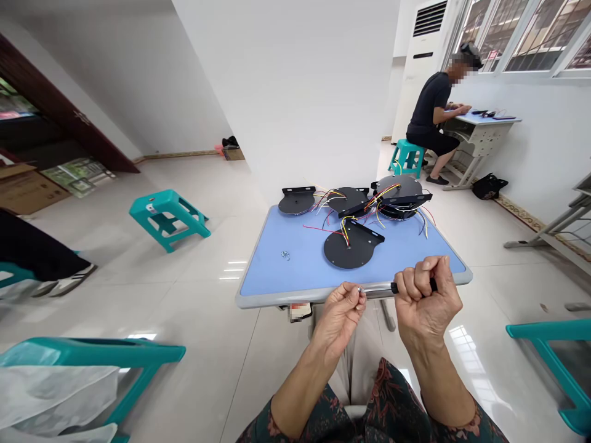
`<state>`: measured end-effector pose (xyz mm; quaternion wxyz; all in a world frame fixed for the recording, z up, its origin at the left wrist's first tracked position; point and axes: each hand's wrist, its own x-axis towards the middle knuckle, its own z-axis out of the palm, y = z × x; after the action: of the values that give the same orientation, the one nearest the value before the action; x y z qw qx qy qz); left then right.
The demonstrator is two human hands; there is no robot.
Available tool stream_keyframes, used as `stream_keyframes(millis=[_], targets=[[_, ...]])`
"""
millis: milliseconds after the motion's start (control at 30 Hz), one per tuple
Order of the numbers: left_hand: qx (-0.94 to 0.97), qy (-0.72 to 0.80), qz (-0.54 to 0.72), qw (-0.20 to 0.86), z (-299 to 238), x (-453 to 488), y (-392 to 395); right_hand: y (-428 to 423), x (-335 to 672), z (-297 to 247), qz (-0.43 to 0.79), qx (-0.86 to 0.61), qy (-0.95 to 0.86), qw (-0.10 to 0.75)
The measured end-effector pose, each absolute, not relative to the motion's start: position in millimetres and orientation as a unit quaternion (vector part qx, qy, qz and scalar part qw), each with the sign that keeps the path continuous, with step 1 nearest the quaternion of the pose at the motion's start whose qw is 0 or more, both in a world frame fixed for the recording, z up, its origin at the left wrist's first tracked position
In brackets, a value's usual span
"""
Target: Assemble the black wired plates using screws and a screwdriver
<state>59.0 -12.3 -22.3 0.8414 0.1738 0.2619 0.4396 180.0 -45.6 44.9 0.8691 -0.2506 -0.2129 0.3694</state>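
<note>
My right hand [427, 298] is closed in a fist around the black handle of a screwdriver [378, 289], held level at the near edge of the blue table [295, 271]. My left hand [340, 307] pinches the tip of its metal shaft; whether something small sits there I cannot make out. Just beyond lies a black round plate [351, 246] with red, yellow and black wires. Several more such plates [351, 200] lie at the far side of the table. A small metal part [285, 254] rests on the table's left half.
Teal plastic stools stand on the left [168, 215] and at the near corners. A person [436, 117] sits at a desk [484, 126] at the back right by the windows. Another person's leg and shoe [55, 271] show at the left. A white pillar stands behind the table.
</note>
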Motion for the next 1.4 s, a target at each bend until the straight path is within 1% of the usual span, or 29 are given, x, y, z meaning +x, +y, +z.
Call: stream_keyframes(millis=[367, 533, 667, 767, 867, 933, 1033, 1167, 1300, 1400], targets=[[0.121, 0.247, 0.434, 0.858, -23, 63, -17, -45, 182, 40, 0.364, -0.248, -0.205, 0.874], [0.129, 0.250, 0.456, 0.844, -26, 67, -18, -47, 178, 35, 0.339, -0.273, -0.244, 0.866], [0.155, 0.277, 0.485, 0.815, -30, 66, -17, -53, 179, 26, 0.351, -0.331, -0.298, 0.823], [0.173, 0.308, 0.508, 0.786, -30, 61, -16, -61, 189, 9, 0.345, -0.440, -0.349, 0.752], [0.229, 0.335, 0.515, 0.755, -30, 58, -14, -72, 200, -7, 0.352, -0.528, -0.366, 0.680], [0.282, 0.351, 0.502, 0.739, -32, 59, -14, -78, 205, -14, 0.371, -0.523, -0.357, 0.679], [0.356, 0.369, 0.484, 0.709, -35, 61, -10, -82, 207, -15, 0.387, -0.478, -0.350, 0.706], [0.458, 0.383, 0.484, 0.639, -36, 59, 5, -81, 212, -12, 0.415, -0.448, -0.362, 0.704], [0.580, 0.384, 0.457, 0.554, -31, 52, 28, -78, 220, -10, 0.396, -0.481, -0.407, 0.668], [0.681, 0.337, 0.438, 0.480, -26, 52, 46, -69, 225, -5, 0.352, -0.529, -0.413, 0.653]])
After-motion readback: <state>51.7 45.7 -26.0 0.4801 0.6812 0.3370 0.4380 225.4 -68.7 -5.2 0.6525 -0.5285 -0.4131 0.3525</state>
